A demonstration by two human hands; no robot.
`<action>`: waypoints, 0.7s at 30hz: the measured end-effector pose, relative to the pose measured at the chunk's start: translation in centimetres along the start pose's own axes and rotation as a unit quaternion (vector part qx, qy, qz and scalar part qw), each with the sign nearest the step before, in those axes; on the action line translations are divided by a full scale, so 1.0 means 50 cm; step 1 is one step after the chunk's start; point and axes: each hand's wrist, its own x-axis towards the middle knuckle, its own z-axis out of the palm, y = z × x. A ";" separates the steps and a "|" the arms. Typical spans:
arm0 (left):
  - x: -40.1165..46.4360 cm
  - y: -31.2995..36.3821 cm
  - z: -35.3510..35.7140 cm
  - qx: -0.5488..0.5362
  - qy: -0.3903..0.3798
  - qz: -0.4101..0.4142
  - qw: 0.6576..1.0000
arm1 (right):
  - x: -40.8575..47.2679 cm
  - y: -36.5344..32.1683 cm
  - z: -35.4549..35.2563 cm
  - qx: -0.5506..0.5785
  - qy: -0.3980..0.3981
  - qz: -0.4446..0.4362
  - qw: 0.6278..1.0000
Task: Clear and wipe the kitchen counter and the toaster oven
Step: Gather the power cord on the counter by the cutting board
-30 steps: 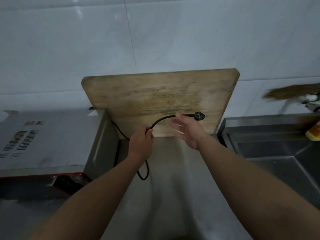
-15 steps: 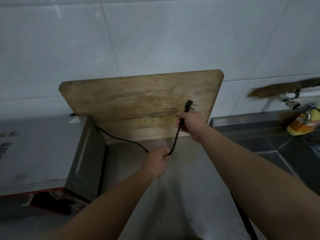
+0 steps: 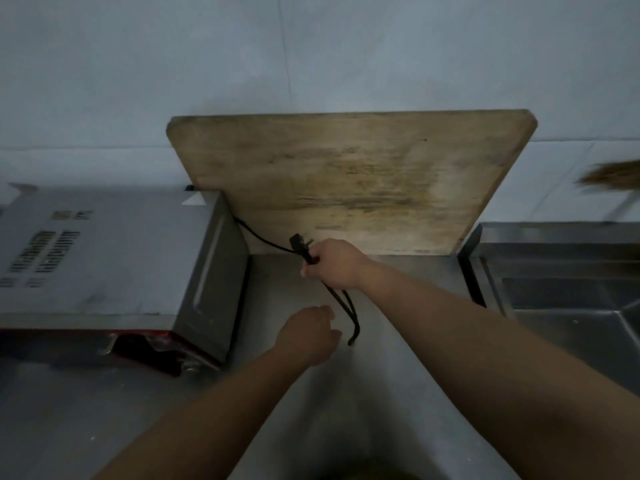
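Left hand (image 3: 309,336) released black cord (image 3: 341,299); right hand (image 3: 330,263) grip hides folds

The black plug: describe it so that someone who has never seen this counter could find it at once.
Find the big wooden cutting board leaning against the tiled wall, between the toaster oven and the sink. In front of its lower edge, the right hand grips a folded black cord. The plug sticks up from the top of that fist, the only thick, angular black piece on the thin cord.

I log, behind my hands, a worn, stained wooden cutting board (image 3: 349,181), brushed matt steel counter (image 3: 381,393) beneath them, dull metal toaster oven (image 3: 104,258) leftward, glossy wall tile (image 3: 311,57) above.
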 end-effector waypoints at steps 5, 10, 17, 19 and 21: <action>-0.058 -0.058 -0.036 0.092 0.173 0.042 0.980 | 0.061 0.003 0.063 -0.019 -0.026 0.018 0.999; -0.042 -0.143 -0.075 0.151 0.264 0.115 0.946 | 0.103 -0.001 0.111 0.075 -0.049 0.055 0.994; -0.014 -0.191 -0.067 0.318 0.173 0.233 0.903 | 0.148 0.003 0.092 0.245 -0.086 0.108 0.960; 0.001 -0.170 -0.062 0.343 0.191 0.260 0.882 | 0.161 0.004 0.085 0.243 -0.096 0.117 0.958; 0.026 -0.143 -0.066 0.344 0.227 0.259 0.873 | 0.173 0.005 0.080 0.246 -0.101 0.122 0.956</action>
